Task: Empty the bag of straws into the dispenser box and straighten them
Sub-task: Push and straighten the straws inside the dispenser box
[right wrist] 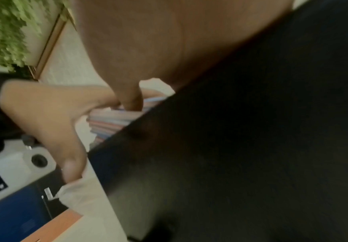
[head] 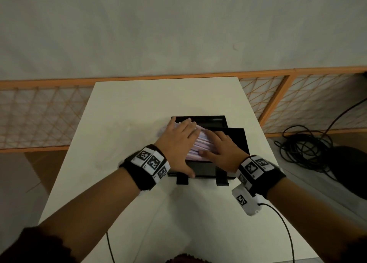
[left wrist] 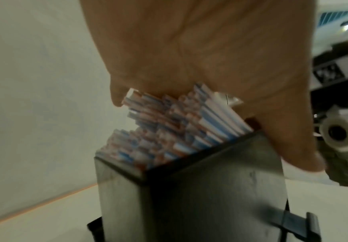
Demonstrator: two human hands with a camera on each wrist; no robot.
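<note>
A black dispenser box (head: 202, 169) stands in the middle of the white table, filled with pink, white and blue straws (head: 195, 149). My left hand (head: 178, 135) lies flat over the straws' left ends, fingers straight, thumb down at the box's front edge. From the right, my right hand (head: 220, 143) presses flat on top of the straws. The left wrist view shows uneven straw ends (left wrist: 164, 131) sticking out of the box (left wrist: 210, 188) under my palm (left wrist: 200, 49). In the right wrist view a finger of my right hand (right wrist: 148, 41) touches the straws (right wrist: 111, 121). A pale plastic scrap (right wrist: 71, 193), maybe the bag, lies below my left thumb.
The white table (head: 139, 103) has bare surface on all sides of the box. An orange mesh fence (head: 39, 115) runs behind it. A coiled black cable (head: 305, 145) lies on the floor to the right. A thin cable (head: 282, 223) trails from my right wrist.
</note>
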